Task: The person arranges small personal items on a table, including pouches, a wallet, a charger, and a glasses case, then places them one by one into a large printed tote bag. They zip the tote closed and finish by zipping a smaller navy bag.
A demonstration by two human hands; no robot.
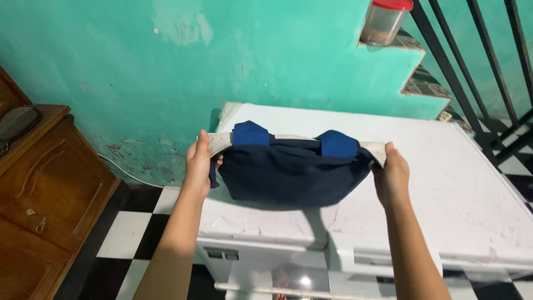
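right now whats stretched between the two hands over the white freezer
In the head view, a folded navy cloth bag with blue tabs and a whitish strap spans from the left hand to the right hand, held above the white chest freezer lid.

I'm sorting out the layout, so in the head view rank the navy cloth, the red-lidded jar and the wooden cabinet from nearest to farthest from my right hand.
1. Navy cloth, gripped by the right hand.
2. Red-lidded jar, up on the stair step.
3. Wooden cabinet, far left.

A folded cloth (291,172) is lying on the freezer (444,183) near its front left corner, between the left hand (199,164) and right hand (392,176). A cabinet (50,183) is standing left; a jar (386,21) is sitting on the stairs (422,83) behind.
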